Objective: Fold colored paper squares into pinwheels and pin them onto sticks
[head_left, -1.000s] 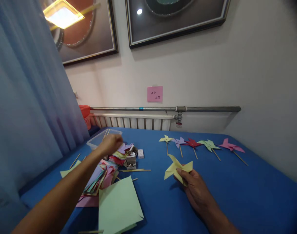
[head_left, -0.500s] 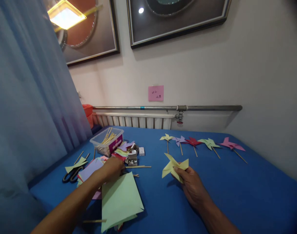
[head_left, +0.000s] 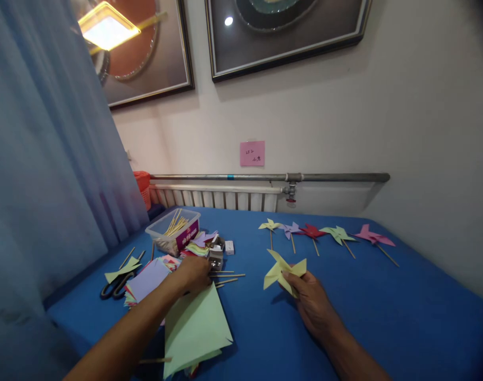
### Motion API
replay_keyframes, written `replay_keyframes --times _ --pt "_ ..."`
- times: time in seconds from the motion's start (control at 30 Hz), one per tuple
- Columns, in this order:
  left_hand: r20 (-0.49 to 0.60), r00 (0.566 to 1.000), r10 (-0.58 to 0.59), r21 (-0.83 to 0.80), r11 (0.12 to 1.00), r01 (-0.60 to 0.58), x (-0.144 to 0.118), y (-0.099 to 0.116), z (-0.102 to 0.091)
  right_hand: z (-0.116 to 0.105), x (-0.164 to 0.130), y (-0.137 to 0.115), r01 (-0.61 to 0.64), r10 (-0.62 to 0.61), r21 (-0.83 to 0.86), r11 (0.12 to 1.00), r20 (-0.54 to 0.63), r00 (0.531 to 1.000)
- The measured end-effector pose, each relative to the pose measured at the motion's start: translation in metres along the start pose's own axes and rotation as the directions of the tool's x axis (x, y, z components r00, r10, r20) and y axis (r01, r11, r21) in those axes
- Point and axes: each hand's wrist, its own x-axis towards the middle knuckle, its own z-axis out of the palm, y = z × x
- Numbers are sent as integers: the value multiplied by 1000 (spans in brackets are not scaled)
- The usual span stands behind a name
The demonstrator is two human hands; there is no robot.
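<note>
Lying behind the hands: five pinwheels point(head_left: 312, 232), perhaps three sticks point(head_left: 225, 277).

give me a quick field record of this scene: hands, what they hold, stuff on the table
left hand: down on the table at the wooden sticks, grip not clear
right hand: holds a yellow paper pinwheel with no stick
finished pinwheels: five in a row on sticks, yellow, purple, red, green, pink
paper: green sheets near the left arm, a mixed coloured stack beside them
clear tub: holds more sticks
scissors: at the left edge of the blue table
</note>
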Motion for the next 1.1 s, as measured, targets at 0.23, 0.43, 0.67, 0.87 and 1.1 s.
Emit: replay_keyframes --times 0.23,0.43,0.67,0.87,1.1 --pt "18 999 37 -66 997 -36 5 0 6 0 -2 -1 1 -1 1 1000 21 1000" --pt "128 984 122 -82 990 -112 9 11 -4 0 -3 -1 7 -7 -15 1000 22 1000" --pt "115 987 116 39 992 -122 10 21 -9 2 -4 -2 -1 1 2 1000 40 999" --pt "79 989 125 36 991 -129 10 25 -7 0 -1 0 6 -6 11 1000 24 1000" --pt "-214 975 54 -120 989 -81 16 -7 -18 -5 2 4 4 -5 21 1000 29 1000"
